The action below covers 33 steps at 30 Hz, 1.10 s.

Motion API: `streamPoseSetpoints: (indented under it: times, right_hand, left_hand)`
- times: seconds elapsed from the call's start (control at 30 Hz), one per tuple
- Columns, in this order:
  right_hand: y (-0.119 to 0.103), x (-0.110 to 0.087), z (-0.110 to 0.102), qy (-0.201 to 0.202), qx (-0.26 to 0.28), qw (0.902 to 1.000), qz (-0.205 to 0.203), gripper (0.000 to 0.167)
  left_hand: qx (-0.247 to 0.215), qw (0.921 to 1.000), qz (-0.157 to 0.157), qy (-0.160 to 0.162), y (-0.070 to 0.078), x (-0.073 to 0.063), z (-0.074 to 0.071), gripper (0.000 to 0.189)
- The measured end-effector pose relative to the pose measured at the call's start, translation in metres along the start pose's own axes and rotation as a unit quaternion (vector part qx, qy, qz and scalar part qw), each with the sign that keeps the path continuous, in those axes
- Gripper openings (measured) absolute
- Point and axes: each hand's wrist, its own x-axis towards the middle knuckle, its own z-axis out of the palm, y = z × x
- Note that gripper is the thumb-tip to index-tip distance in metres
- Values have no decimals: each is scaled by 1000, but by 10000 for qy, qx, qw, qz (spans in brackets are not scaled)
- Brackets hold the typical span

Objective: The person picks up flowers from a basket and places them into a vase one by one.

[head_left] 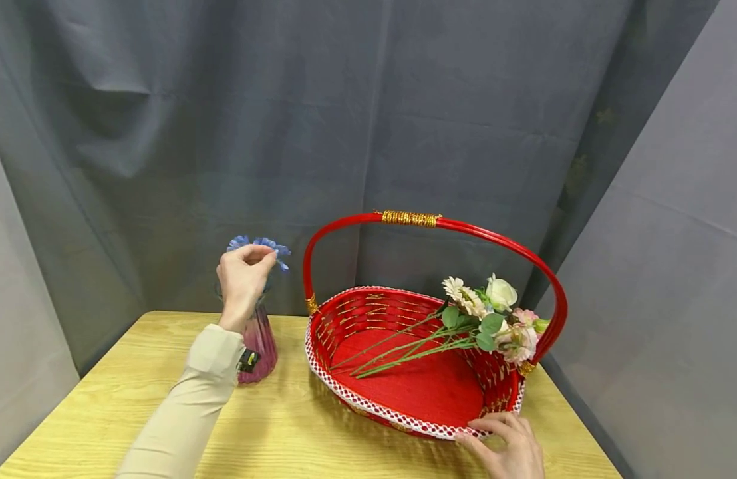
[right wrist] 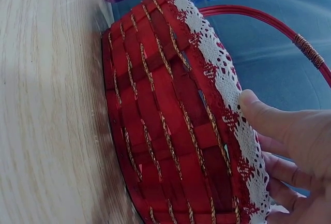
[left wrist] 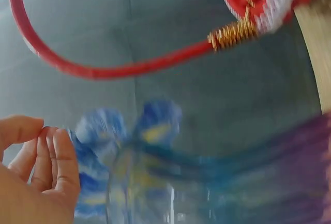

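Observation:
My left hand (head_left: 243, 276) is raised over the mouth of a tall glass vase (head_left: 263, 342), blue above and pink-purple below. Its thumb and fingertips pinch the edge of a blue flower (head_left: 238, 242); in the left wrist view several blurred blue blooms (left wrist: 158, 120) with yellow centres stand at the vase mouth. At the front right, my right hand (head_left: 512, 442) grips the white lace rim of a red woven basket (head_left: 374, 401), thumb outside and fingers inside. White and pink flowers (head_left: 501, 294) lean on the basket's right side, their green stems (head_left: 404, 352) lying across its floor.
The basket's tall red handle (head_left: 494, 236), wrapped in gold at the top, arches to the right of the vase. Everything stands on a light wooden table (head_left: 135, 372). A grey curtain (head_left: 273, 120) hangs behind, with pale panels (head_left: 680, 279) at both sides.

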Motion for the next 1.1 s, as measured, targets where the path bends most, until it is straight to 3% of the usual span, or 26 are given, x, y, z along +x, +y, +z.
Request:
streamPoseSetpoints:
  times: [0.43,0.6,0.87,1.0,1.1]
  right_hand:
    - [0,0,1,63,0,10000,-69,28]
    - [0,1,2,55,-1,9999,-103,28]
    - [-1,1,1,38,-31,9999,-103,28]
    - [0,2,1,88,-13,9998,-156,28]
    - [0,2,1,95,-16,9999,-137,28]
  left_hand:
    - [-842,9911,-71,-1026,13,-28,40,10]
    - [-784,9885,-176,-1278,16,-36,56,9]
    - [-559,9824,-615,-1676,18,-46,82,7]
    - [-955,9704,-1009,-1975,17,-49,95,8]
    - [-1542,9525,-1396,-2226,18,-52,105,11]
